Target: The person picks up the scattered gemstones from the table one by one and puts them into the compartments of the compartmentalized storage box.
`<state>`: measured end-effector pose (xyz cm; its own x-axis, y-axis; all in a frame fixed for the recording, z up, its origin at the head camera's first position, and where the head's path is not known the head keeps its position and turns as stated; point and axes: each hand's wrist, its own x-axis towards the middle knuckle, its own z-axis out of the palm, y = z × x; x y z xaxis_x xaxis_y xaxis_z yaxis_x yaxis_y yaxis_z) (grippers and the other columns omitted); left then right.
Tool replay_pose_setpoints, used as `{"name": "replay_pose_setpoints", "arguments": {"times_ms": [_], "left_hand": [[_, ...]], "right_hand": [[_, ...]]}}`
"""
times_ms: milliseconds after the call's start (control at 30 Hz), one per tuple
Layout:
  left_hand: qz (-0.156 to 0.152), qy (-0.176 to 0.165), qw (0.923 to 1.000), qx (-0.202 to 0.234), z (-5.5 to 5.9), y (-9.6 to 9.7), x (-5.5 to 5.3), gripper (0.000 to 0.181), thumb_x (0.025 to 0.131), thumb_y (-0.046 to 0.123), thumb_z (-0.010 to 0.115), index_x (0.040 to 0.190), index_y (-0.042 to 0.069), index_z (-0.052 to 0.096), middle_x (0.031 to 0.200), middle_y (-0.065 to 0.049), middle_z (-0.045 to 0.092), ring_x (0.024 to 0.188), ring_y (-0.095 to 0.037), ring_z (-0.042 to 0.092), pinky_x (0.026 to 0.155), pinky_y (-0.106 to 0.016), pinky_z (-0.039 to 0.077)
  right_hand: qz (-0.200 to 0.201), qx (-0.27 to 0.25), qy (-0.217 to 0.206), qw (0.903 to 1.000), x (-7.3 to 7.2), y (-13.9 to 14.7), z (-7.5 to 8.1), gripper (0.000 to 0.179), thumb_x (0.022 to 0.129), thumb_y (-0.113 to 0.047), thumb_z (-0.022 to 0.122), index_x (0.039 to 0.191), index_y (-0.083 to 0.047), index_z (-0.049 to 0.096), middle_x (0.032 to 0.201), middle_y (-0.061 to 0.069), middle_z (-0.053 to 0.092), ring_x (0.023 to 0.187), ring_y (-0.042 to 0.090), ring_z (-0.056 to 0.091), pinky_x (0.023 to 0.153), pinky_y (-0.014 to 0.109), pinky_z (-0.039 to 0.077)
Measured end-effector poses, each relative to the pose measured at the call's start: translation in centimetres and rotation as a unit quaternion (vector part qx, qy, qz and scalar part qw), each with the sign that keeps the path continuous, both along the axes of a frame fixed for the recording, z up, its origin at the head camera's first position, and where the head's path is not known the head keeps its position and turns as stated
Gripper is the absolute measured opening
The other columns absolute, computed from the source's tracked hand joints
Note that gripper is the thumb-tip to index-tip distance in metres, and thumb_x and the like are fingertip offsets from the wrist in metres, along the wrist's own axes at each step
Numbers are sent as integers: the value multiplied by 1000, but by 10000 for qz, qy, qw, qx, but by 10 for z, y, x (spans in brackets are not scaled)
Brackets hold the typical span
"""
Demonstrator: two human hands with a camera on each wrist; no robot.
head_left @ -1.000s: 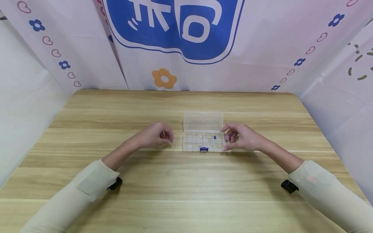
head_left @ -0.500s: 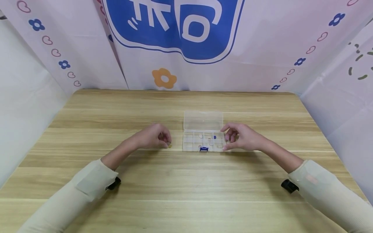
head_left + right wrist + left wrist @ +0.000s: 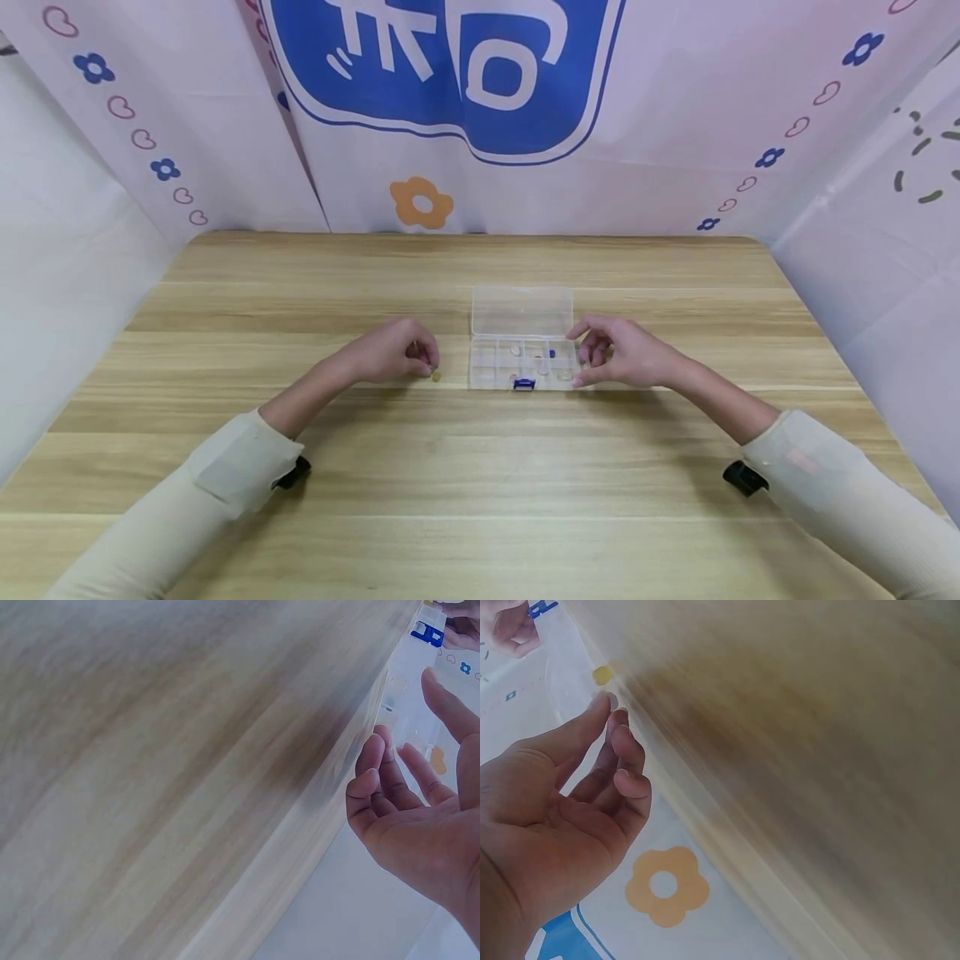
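In the head view, a clear compartment box (image 3: 484, 367) sits on the table with its lid (image 3: 522, 311) folded back. A blue latch (image 3: 523, 384) marks its front side. Small trinkets, among them a blue piece (image 3: 552, 354), lie in several compartments. My right hand (image 3: 626, 354) holds the box's right end between thumb and index finger, the other fingers curled. Left of the box, my left hand (image 3: 393, 350) pinches at a small yellow round piece (image 3: 437, 377). The left wrist view shows this yellow piece (image 3: 602, 675) just past the fingertips, with something pale between them.
The wooden table (image 3: 480, 483) spreads around both arms. A printed white cloth (image 3: 240, 158) hangs behind its far edge, and pale cloths stand at both sides. Black cameras (image 3: 292, 473) are strapped under the sleeves.
My left hand has drawn slightly left, and more of the yellow piece shows below its fingertips. The right hand and the box have stayed in place.
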<state>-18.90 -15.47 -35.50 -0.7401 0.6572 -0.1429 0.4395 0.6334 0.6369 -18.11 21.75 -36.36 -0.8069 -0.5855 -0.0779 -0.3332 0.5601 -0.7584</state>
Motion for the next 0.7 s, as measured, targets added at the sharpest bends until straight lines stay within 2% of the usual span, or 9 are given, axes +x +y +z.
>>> {"name": "replay_pose_setpoints", "arguments": {"times_ms": [467, 700], "left_hand": [[170, 238, 9996, -12, 6, 1, 1, 5, 93, -1, 74, 94, 3, 76, 88, -2, 73, 82, -16, 65, 76, -33, 56], [148, 373, 9992, 68, 6, 2, 0, 7, 94, -1, 74, 100, -1, 76, 90, -5, 75, 82, -17, 67, 75, -33, 57]], "right_hand": [[-4, 11, -33, 10000, 1, 0, 0, 58, 81, -10, 90, 125, 9, 58, 94, 11, 65, 83, 21, 59, 72, 27, 52], [-6, 3, -28, 10000, 0, 0, 0, 58, 81, -10, 90, 125, 9, 58, 94, 12, 65, 83, 22, 59, 73, 26, 52]]}}
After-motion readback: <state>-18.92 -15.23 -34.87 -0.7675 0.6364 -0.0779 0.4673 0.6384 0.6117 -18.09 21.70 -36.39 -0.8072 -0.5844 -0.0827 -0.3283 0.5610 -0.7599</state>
